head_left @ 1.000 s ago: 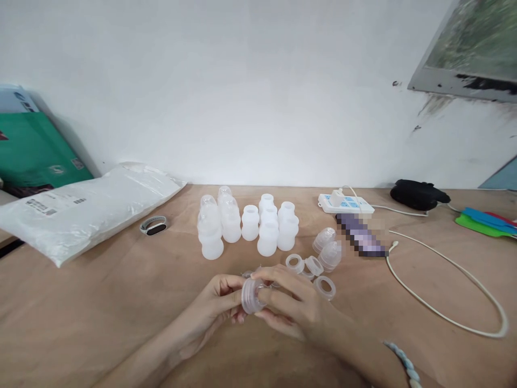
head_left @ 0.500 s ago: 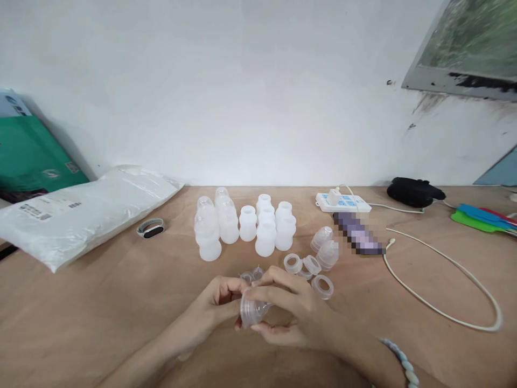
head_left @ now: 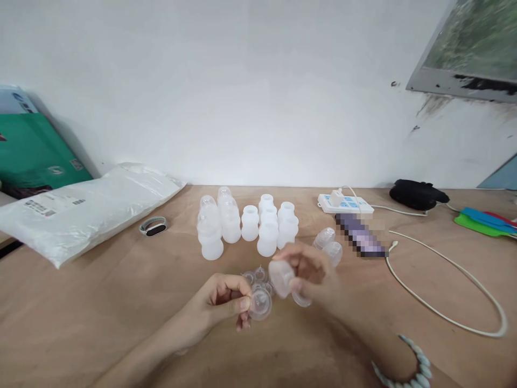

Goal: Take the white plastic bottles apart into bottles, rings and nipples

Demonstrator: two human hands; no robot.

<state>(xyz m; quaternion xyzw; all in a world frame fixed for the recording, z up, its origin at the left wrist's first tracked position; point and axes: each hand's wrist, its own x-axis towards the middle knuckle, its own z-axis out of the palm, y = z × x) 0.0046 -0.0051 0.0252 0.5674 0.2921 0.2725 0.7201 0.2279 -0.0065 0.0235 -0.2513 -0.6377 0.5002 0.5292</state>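
Note:
My left hand (head_left: 226, 302) pinches a clear bottle nipple (head_left: 260, 305) by its rim, between thumb and forefinger. Beside it, my right hand (head_left: 315, 275) grips a translucent cup-like plastic part (head_left: 281, 278), blurred by motion. Another clear round piece (head_left: 302, 299) shows just under the right fingers; whether the hand touches it, I cannot tell. Several more clear nipples (head_left: 258, 275) lie behind the left fingertips. Two ridged clear caps (head_left: 324, 237) sit beyond my right hand, which hides the spot where several rings lay.
White baby bottles (head_left: 267, 237) stand mid-table, and capped ones (head_left: 212, 245) are grouped to their left. A white plastic parcel (head_left: 92, 210) and a fitness band (head_left: 154, 227) lie left. On the right are a power strip (head_left: 359, 205), a phone (head_left: 359, 234), a looped cable (head_left: 456, 258) and a black case (head_left: 418, 194).
Both hands were together on one clear ridged piece. Now they are apart: the nipple stays in my left hand, while my right hand has moved right and up with the translucent part.

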